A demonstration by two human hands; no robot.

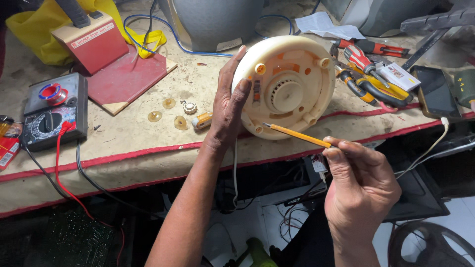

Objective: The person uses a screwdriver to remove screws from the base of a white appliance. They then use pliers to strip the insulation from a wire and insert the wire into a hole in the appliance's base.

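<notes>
Head view: left hand (228, 106) is gripping the rim of a cream plastic housing (284, 86), tilted on edge at the table's (133, 136) near side; right hand (358, 185) fingers are pinching a yellow probe (297, 135) (tip touching its underside). Housing is looking light, rigid, smooth; the rim is probably offering the safest hold.

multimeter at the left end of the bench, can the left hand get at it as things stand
Probably not at once: the left hand grips the cream round appliance base, so it is occupied, though the bench between it and the multimeter holds only small parts.

A multimeter (52, 114) with red lead, red wooden block (94, 44), and pliers (368, 89) lie on the workbench (148, 133)
</notes>
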